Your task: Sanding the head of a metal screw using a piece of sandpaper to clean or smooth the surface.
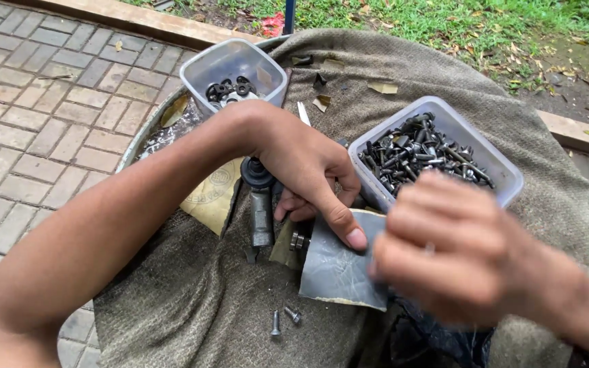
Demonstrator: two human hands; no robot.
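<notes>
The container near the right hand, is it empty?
No, the clear plastic container beside the right hand is full of dark metal bolts.

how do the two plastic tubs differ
The near tub by the right hand is heaped with dark bolts; the far tub holds only a few black rings. The near one looks wider. Both are clear, squarish and lidless, on brown cloth.
</notes>
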